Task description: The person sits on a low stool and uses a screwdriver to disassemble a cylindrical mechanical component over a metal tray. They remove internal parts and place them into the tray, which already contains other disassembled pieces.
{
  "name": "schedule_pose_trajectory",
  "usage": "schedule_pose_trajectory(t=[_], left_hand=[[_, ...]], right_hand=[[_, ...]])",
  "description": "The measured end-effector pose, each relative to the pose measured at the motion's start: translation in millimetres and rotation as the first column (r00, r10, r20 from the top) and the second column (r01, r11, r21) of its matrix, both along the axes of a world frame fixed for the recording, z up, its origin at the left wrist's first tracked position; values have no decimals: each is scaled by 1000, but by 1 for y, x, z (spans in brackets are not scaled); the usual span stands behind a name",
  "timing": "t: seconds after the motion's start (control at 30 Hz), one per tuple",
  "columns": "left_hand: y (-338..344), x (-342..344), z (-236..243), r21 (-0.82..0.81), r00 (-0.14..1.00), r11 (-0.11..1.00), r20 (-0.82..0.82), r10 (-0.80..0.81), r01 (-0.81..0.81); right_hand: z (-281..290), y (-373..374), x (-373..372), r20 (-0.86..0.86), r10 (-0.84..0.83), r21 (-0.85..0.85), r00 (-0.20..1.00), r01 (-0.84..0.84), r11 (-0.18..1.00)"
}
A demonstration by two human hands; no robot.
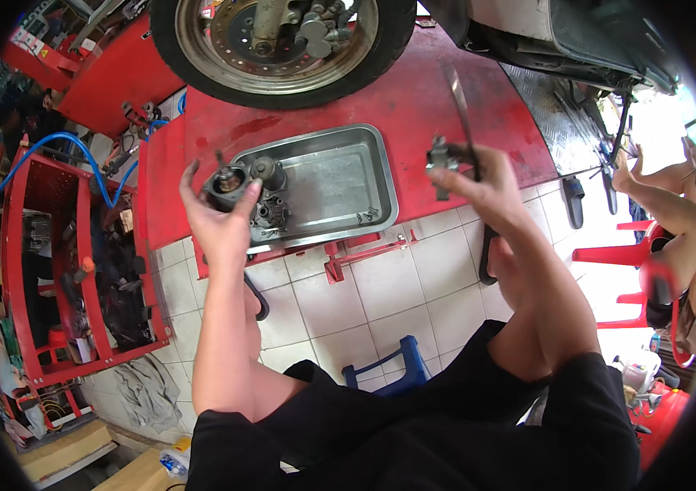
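My left hand (pixel 223 221) is closed around a dark cylindrical metal housing (pixel 229 185), tilted so that its round mouth faces up, with a coppery part and a thin shaft inside. It is over the left end of a metal tray (pixel 389 176). Close by in that end lie a grey cylindrical part (pixel 267 173) and a toothed-looking metal part (pixel 272 214). Several small screws (pixel 369 214) rest in the tray's near right corner. My right hand (pixel 488 186), off to the tray's right, pinches a small silvery metal fitting (pixel 441 157). A long thin metal tool (pixel 461 105) also sticks up from this hand.
The tray stands on a red platform (pixel 315 106), below a motorcycle front wheel (pixel 282 90). A red tool cart (pixel 86 270) with a blue hose (pixel 45 141) is at left. Below are a blue stool (pixel 405 367) and tiled floor. Another person's bare legs (pixel 667 188) show at right.
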State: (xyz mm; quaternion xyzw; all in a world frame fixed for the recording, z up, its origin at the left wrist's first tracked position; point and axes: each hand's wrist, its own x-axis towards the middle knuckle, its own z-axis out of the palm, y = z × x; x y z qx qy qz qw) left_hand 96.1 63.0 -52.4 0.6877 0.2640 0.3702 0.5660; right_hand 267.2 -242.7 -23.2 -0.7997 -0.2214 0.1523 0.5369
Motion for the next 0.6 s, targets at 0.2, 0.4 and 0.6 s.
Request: schedule_pose_trajectory(t=[0.2,0.4,0.6], left_hand=[[4,-19,17,-414,984,907,122,133,-71],[7,-18,18,-529,968,848,213,134,-1],[13,-23,28,-601,948,798,229,220,-40]], right_hand=[[-39,38,-24,374,258,-236,891,-178,955],[-63,88,-29,589,374,-588,716,62,806],[-74,136,-6,373,471,-858,799,104,503]])
